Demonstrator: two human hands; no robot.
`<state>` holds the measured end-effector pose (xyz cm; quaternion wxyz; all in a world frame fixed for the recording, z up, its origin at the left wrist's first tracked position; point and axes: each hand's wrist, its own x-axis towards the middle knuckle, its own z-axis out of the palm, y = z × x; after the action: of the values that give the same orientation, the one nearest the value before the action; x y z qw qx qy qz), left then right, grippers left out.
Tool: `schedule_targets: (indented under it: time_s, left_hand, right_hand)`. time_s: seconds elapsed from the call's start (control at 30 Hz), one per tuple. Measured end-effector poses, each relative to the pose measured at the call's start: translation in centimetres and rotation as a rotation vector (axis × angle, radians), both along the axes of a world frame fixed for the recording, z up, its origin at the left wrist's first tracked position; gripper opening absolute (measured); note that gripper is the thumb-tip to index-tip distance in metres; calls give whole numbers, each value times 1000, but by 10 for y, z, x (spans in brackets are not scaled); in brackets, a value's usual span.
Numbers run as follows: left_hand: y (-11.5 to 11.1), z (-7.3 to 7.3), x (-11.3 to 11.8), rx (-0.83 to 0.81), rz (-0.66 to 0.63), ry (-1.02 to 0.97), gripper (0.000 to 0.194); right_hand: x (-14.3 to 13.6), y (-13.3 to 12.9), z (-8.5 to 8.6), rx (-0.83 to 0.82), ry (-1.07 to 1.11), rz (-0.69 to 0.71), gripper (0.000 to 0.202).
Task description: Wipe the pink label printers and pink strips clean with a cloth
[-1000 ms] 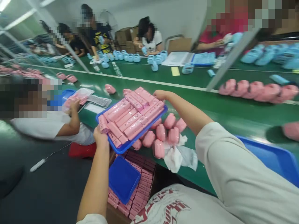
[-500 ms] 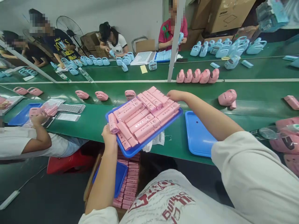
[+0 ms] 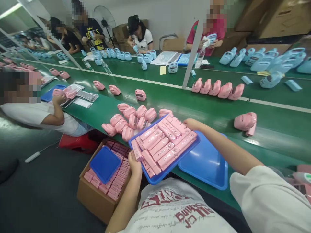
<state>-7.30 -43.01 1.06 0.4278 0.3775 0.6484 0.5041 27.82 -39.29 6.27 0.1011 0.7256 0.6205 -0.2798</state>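
Note:
A blue tray [image 3: 165,175] loaded with pink rectangular pieces [image 3: 165,149] is held up in front of my body, tilted. My left hand [image 3: 135,165] grips its near left edge, with the fingers partly hidden by the tray. At the far right corner my right hand [image 3: 194,125] grips the rim, its fingertips out of sight. Under and to the right of the held tray, a second blue tray [image 3: 211,161] lies on the green table. Several pink rounded units [image 3: 128,121] are grouped on the table just left of the held tray.
Below the table at left, an open cardboard box [image 3: 93,197] holds pink pieces and a blue lid or tray [image 3: 105,164]. A seated person [image 3: 31,118] works at the left. A metal post [image 3: 190,69] stands beyond a row of pink units [image 3: 216,88].
The view has turned and shifted. Both hands have brought the loaded tray closer to my body, uncovering the group of pink units and more of the box.

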Motion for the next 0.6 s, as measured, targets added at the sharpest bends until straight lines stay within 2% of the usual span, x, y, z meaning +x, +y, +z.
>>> schedule_targets:
  time_s: [0.13, 0.27, 0.43, 0.6]
  left_hand:
    - [-47, -26, 7, -64, 94, 29, 30]
    - [-76, -47, 13, -113, 175, 57, 31]
    - [-88, -68, 16, -143, 252, 94, 31]
    - [-82, -88, 22, -185, 266, 104, 28]
  right_hand:
    - [-5, 5, -33, -62, 14, 77, 31]
    - [-14, 16, -60, -104, 30, 143, 31]
    - [-27, 35, -83, -121, 55, 198, 33]
    - [-30, 62, -99, -114, 37, 217, 34]
